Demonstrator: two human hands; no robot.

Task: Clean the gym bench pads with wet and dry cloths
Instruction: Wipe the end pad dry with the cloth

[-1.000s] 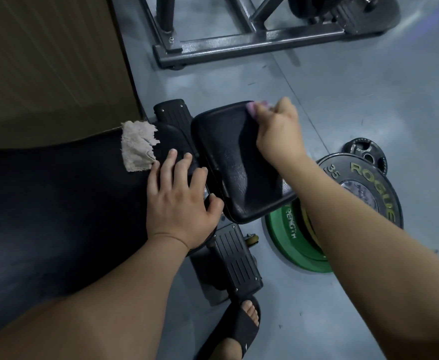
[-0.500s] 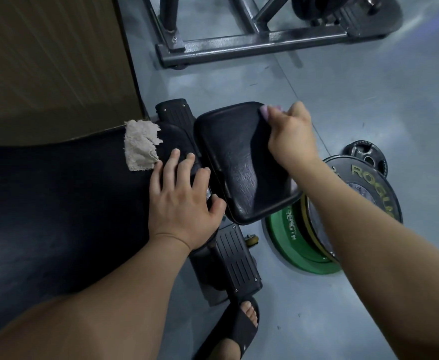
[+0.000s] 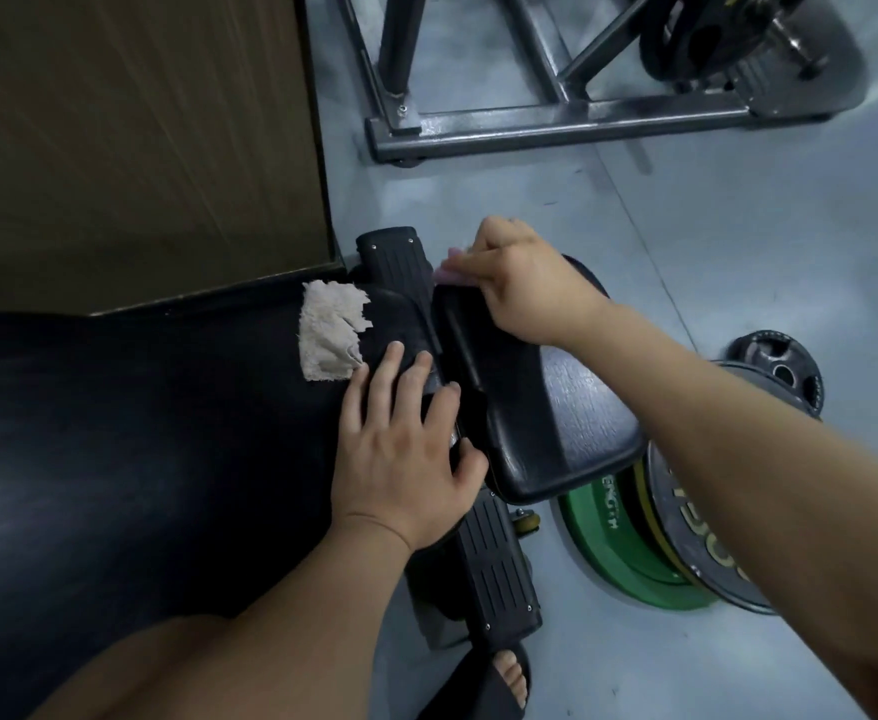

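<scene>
A long black bench pad (image 3: 141, 433) fills the left of the view. A smaller black seat pad (image 3: 572, 423) sits tilted at its right end. My left hand (image 3: 406, 449) rests flat, fingers spread, on the end of the long pad at the gap between the two. My right hand (image 3: 520, 283) grips a pink cloth (image 3: 450, 270) against the far left corner of the seat pad; only a small edge of it shows. A beige cloth (image 3: 328, 335) lies loose on the long pad, just beyond my left fingertips.
Weight plates, green (image 3: 619, 553) and black (image 3: 696, 543), lean on the grey floor under the seat pad. A black ribbed foot bar (image 3: 494, 563) crosses below the bench. A steel rack base (image 3: 556, 127) stands beyond. A wooden panel (image 3: 130, 137) sits at upper left. A sandalled foot (image 3: 504, 678) is below.
My right hand slid with the pink cloth from the seat pad's far right corner leftward to its far left corner. My left hand stayed put.
</scene>
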